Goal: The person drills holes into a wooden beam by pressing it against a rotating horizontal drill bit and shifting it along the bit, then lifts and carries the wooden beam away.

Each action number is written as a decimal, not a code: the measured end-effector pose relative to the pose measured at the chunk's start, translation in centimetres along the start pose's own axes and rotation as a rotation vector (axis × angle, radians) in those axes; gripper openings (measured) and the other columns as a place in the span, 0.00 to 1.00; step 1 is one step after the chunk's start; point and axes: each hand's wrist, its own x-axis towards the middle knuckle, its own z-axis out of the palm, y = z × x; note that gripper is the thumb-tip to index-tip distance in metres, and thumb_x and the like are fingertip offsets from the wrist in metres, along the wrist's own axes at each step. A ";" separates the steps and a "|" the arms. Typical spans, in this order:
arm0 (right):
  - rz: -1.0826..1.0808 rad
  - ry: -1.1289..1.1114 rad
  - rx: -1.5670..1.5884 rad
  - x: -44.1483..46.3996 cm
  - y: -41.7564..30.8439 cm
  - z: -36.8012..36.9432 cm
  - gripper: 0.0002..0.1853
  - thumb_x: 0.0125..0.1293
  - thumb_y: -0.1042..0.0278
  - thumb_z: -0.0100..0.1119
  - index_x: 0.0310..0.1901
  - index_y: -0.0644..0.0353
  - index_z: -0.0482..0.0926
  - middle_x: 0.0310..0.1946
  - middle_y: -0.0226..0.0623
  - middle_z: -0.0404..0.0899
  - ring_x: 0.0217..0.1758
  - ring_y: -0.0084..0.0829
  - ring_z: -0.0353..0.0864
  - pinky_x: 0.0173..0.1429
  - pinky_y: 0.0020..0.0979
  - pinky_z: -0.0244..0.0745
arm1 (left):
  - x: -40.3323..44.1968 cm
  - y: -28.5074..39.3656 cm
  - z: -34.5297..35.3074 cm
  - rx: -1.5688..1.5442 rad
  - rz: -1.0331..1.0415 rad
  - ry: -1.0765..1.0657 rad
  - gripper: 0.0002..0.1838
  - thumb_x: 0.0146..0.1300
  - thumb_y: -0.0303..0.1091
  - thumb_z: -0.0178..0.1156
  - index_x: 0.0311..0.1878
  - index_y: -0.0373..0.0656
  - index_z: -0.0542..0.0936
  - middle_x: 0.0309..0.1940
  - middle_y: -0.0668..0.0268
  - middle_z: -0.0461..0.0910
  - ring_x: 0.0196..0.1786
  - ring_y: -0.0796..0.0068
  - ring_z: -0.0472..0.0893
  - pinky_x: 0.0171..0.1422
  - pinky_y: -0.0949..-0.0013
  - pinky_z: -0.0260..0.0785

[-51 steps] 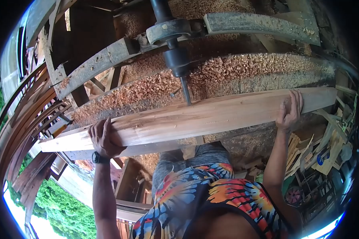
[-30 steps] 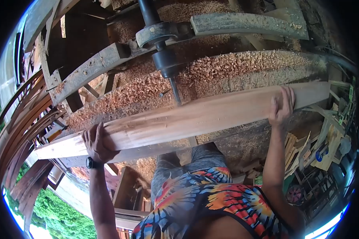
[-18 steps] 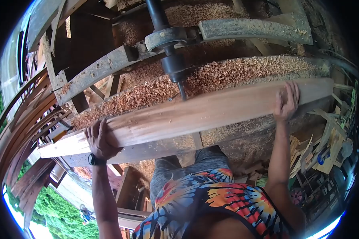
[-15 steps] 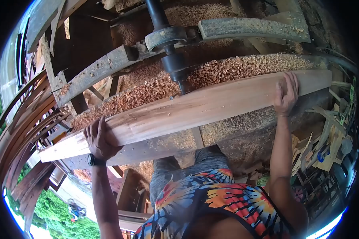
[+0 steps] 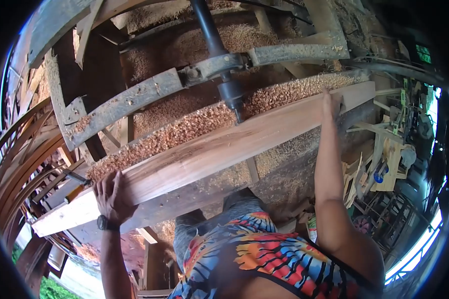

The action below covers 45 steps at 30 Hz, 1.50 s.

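A long pale wooden board (image 5: 204, 152) lies slantwise across a worktable (image 5: 184, 197). My left hand (image 5: 113, 197), with a dark watch at the wrist, grips the board near its left end, fingers spread over the top. Toward the right end, my right hand (image 5: 331, 105) holds the board, its fingers at the far edge and partly hidden. Between the hands, a dark spindle with a chuck (image 5: 230, 92) points down. Its bit (image 5: 239, 115) meets the board's far edge; whether it turns I cannot tell.
Wood shavings (image 5: 179, 129) are heaped along the board's far side. A curved wooden frame (image 5: 129, 102) carries the spindle. Curved wood strips (image 5: 22, 164) are stacked at the left, near an orange-handled tool (image 5: 75, 193). Scrap wood (image 5: 386, 164) lies at the right.
The board has slid left past the bit, both hands with it. My right hand has turned, its fingers now less visible. The camera view has tilted and shifted.
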 end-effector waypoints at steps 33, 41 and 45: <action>-0.020 0.112 -0.183 6.9 2.6 1.4 0.40 0.61 0.43 0.72 0.66 0.67 0.79 0.66 0.65 0.80 0.70 0.61 0.80 0.74 0.51 0.75 | 2.2 2.6 1.4 -0.057 0.023 0.056 0.53 0.41 0.39 0.81 0.77 0.43 0.73 0.65 0.51 0.80 0.64 0.44 0.80 0.70 0.39 0.68; -0.088 0.056 -0.307 4.5 1.5 1.3 0.39 0.65 0.41 0.65 0.67 0.67 0.79 0.70 0.63 0.77 0.75 0.58 0.75 0.78 0.49 0.71 | -0.1 0.4 1.7 -0.070 0.060 0.081 0.52 0.44 0.38 0.81 0.77 0.42 0.72 0.67 0.49 0.79 0.66 0.41 0.80 0.70 0.36 0.70; 0.012 0.006 -0.342 0.5 -1.6 0.4 0.43 0.72 0.34 0.54 0.71 0.70 0.77 0.77 0.55 0.73 0.83 0.55 0.66 0.86 0.46 0.60 | -0.9 -0.4 1.4 -0.074 0.033 0.056 0.53 0.44 0.39 0.81 0.78 0.44 0.71 0.68 0.49 0.79 0.66 0.40 0.79 0.70 0.35 0.70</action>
